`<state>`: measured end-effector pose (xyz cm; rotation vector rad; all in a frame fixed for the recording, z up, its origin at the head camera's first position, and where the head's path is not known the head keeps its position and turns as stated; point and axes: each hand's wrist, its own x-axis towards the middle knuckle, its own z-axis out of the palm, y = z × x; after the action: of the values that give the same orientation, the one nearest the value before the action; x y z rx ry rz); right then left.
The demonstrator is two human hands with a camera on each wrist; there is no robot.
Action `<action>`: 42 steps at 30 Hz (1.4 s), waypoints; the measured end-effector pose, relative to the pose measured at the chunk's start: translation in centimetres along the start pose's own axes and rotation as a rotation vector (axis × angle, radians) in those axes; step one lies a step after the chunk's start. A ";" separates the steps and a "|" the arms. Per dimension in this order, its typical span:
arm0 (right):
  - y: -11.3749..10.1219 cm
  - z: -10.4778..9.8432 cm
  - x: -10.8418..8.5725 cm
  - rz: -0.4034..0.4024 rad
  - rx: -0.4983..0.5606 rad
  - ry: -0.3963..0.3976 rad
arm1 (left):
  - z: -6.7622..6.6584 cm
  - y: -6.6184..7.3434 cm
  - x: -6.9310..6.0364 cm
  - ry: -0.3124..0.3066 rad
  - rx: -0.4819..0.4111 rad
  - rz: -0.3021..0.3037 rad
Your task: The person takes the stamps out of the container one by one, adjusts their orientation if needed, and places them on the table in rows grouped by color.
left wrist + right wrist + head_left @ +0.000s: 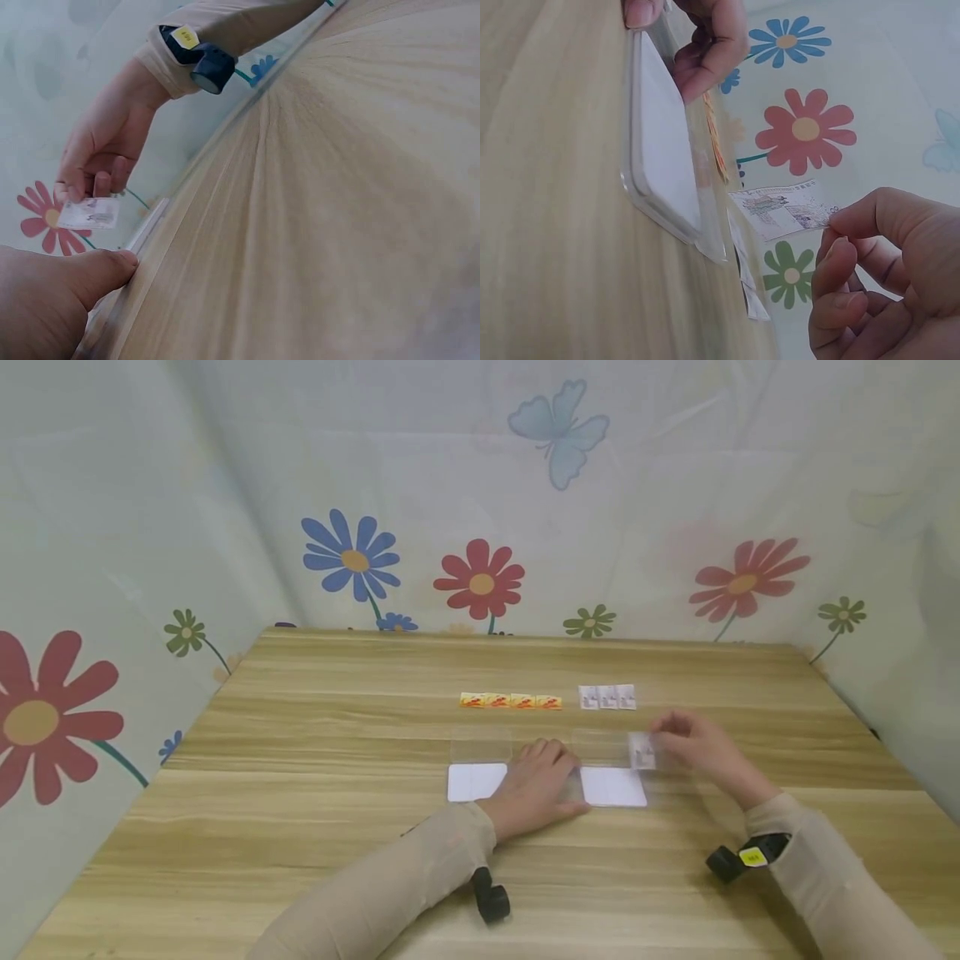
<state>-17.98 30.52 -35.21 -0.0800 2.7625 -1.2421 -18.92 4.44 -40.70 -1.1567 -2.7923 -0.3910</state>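
Note:
A small white paper (642,752) with a printed picture, like a stamp, is pinched by its edge between the thumb and fingertips of my right hand (705,756). The right wrist view shows the paper (784,210) held up beside a clear plastic case (634,184), whose transparent lid lies folded back. White sheets or cards (613,787) fill that case. My left hand (534,787) holds the case's left end, thumb at the near edge and fingers at the far side. A second clear case with a white filling (474,782) lies left, partly hidden by that hand.
Behind the cases lie a row of several orange-yellow printed papers (510,701) and a row of 3 pale printed papers (607,697). All rest on a wooden table (300,718). A flowered cloth (645,527) hangs behind and beside it.

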 end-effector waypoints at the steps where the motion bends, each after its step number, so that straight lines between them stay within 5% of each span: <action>1: 0.0 -0.1 0.1 -0.007 0.007 -0.003 | 0.0 0.0 0.0 0.002 -0.001 0.001; 42: 0.1 -4.6 5.7 0.062 0.007 -0.024 | -0.1 -0.3 0.1 0.005 -0.012 0.003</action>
<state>-24.22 33.48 -32.71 -0.0088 2.7180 -1.2272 -19.23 4.25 -40.68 -1.1607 -2.7877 -0.4107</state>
